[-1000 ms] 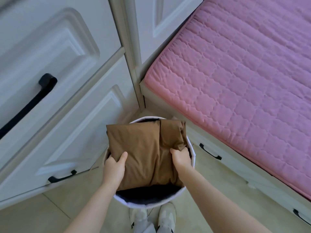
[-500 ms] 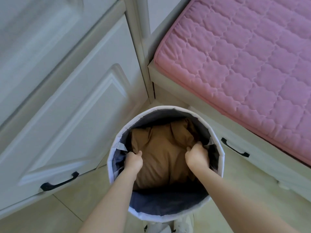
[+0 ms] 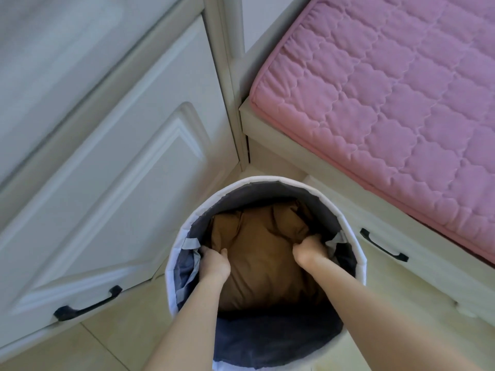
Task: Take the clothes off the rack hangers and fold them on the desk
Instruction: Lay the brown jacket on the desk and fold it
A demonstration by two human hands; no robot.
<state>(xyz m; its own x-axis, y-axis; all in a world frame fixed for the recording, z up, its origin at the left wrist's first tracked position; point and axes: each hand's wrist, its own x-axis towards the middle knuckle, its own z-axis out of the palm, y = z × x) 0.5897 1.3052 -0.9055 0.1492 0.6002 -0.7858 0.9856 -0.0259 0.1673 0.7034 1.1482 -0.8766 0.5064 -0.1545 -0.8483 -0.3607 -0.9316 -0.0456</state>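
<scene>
Both hands, left hand (image 3: 214,263) and right hand (image 3: 308,253), grip folded brown garment (image 3: 262,253) deep inside basket (image 3: 174,266). This piece looks finished; others unseen.

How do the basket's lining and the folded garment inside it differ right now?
The basket lining is dark blue-grey; the brown folded garment is tan. The lining stands as the basket's wall, while the garment lies bunched low inside. The left hand and right hand grip the garment's edges, not the lining. Both are soft fabric.
</scene>
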